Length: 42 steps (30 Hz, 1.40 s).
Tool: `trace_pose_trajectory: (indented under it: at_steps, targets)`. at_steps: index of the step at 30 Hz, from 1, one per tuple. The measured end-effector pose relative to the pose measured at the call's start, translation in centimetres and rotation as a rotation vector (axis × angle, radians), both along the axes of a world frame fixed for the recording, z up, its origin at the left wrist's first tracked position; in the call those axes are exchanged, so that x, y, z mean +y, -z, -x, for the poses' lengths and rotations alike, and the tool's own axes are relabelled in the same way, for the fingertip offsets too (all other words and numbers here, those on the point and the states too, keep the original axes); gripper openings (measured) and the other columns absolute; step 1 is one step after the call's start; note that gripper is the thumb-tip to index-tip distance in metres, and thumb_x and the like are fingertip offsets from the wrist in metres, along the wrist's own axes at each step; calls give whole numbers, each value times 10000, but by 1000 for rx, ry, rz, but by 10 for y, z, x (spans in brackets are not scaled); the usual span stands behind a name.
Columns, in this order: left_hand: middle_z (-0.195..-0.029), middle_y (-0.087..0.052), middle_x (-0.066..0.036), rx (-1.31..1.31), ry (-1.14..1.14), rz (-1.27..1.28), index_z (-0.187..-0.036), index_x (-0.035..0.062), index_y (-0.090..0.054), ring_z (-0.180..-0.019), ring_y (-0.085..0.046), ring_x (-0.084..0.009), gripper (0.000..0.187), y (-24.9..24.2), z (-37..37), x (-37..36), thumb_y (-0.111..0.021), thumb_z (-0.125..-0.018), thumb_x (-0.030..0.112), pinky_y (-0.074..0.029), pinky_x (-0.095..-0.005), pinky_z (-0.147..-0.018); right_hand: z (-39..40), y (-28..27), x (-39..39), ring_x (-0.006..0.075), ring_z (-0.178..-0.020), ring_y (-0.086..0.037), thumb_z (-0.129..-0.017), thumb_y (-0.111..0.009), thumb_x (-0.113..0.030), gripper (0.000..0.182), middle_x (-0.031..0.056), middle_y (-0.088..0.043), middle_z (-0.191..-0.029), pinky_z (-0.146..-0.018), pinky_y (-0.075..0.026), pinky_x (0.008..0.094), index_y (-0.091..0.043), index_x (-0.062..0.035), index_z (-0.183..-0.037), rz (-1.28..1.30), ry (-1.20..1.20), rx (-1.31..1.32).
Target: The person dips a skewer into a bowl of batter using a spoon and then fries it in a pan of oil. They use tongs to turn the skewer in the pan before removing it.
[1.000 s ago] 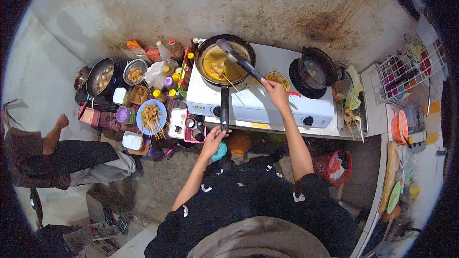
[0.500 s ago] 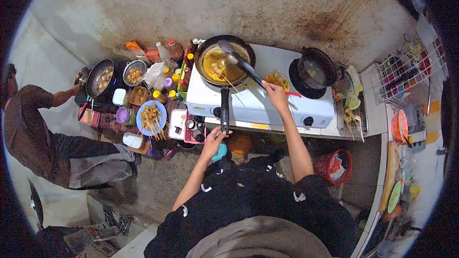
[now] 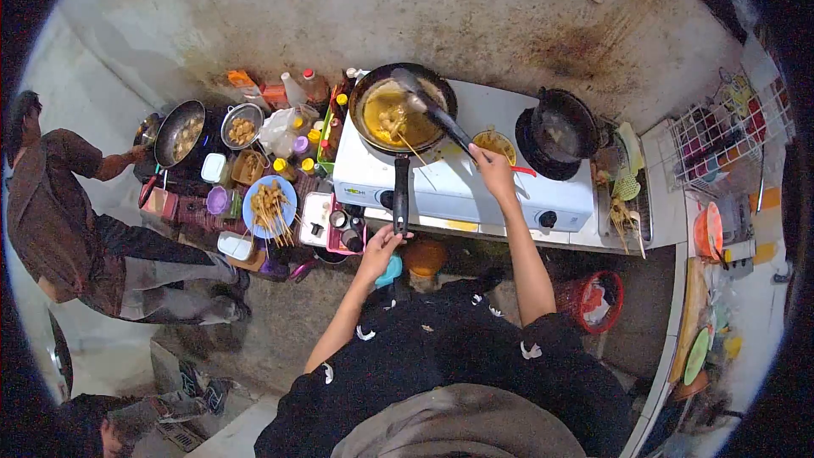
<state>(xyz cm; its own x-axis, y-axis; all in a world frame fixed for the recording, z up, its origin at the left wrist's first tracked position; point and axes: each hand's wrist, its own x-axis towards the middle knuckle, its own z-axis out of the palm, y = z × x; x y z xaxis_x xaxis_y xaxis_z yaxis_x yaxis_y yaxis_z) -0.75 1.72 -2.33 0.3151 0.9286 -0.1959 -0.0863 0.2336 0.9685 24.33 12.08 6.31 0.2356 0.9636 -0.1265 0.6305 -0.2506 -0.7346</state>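
My left hand is closed round the end of the frying pan's handle, below the stove's front edge. The dark frying pan sits on the left burner with yellow oil in it. A food skewer lies in the oil, its stick leaning over the near rim. My right hand grips a long black spatula, whose wide head is over the pan. Close to that hand is a bowl of yellow-brown mixture with a stick and a red handle at its rim.
A dark pot occupies the right burner of the white stove. Leftward are a blue plate of skewers, bottles and a strainer. Another person stands far left beside a second pan. A red basket stands low right.
The spatula has shifted slightly over the pan in my right hand. My left hand stays on the pan handle. At far left the other person has leaned further into view.
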Motion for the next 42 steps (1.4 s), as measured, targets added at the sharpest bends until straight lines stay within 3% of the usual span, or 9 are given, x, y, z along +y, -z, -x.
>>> trace_pose_trajectory:
  at_steps: [2, 5, 7, 17, 20, 22, 25, 28, 42]
  targets:
    - [-939, -577, -105, 21, 8, -6, -1110, -34, -398, -838, -512, -132, 334, -5, 0, -1, -447, -835, 149, -386, -252, -777, -2, 8, 0, 309, -742, -574, -735, -472, -522, 512, 196, -587, -750, -684, -422, 360, -608, -63, -914, -106, 48, 0]
    - [-939, -577, -105, 16, 14, -10, -1108, -33, -400, -843, -514, -129, 328, -3, 1, 0, -446, -835, 142, -388, -249, -774, -4, 0, -3, 306, -734, -575, -734, -472, -523, 512, 194, -587, -740, -673, -423, 363, -611, -59, -902, -82, -41, -78]
    - [-938, -578, -104, 27, 16, -3, -1105, -33, -401, -843, -515, -129, 323, -3, 1, 1, -445, -836, 139, -389, -248, -773, -1, -9, -4, 309, -741, -573, -734, -474, -522, 512, 195, -587, -748, -674, -423, 361, -612, -57, -899, 45, 9, 21]
    - [-934, -580, -102, 5, -2, -3, -1105, -35, -397, -830, -513, -122, 318, -4, 0, -1, -443, -840, 133, -387, -242, -770, 3, -3, -5, 309, -743, -573, -729, -474, -532, 509, 196, -587, -753, -687, -421, 353, -612, -76, -908, -48, 42, 52]
    - [-932, -580, -102, -18, 1, -4, -1109, -34, -396, -823, -513, -122, 320, 7, 0, 1, -445, -837, 127, -388, -247, -770, 6, -15, -9, 313, -756, -571, -736, -472, -523, 503, 199, -586, -760, -693, -421, 353, -611, -70, -907, -26, 11, -67]
    - [-930, -580, -101, -25, 2, -6, -1109, -32, -397, -819, -513, -123, 318, 6, 0, 1, -444, -836, 124, -387, -249, -770, 10, -23, -11, 319, -773, -567, -741, -469, -516, 499, 199, -586, -773, -701, -421, 351, -610, -65, -903, 99, 15, 42]
    - [-928, -578, -102, -24, -5, 0, -1105, -32, -399, -818, -513, -126, 312, 5, 0, 0, -440, -835, 118, -386, -251, -771, 7, -4, -7, 324, -782, -563, -741, -468, -519, 511, 198, -586, -791, -706, -420, 354, -605, -58, -913, -80, 40, -17]
    - [-926, -577, -106, -14, 4, 4, -1100, -33, -401, -824, -513, -128, 305, 4, 1, 1, -437, -835, 116, -385, -251, -772, 3, -3, -4, 325, -792, -561, -740, -468, -521, 528, 198, -585, -813, -715, -417, 354, -596, -45, -930, 34, -39, -10]
    - [-922, -577, -111, -38, 8, -9, -1099, -33, -405, -842, -518, -135, 304, 2, -1, 1, -438, -838, 120, -391, -257, -772, 12, -12, 4, 324, -768, -566, -734, -468, -527, 510, 191, -588, -783, -696, -421, 366, -599, -80, -942, 7, 1, -56]
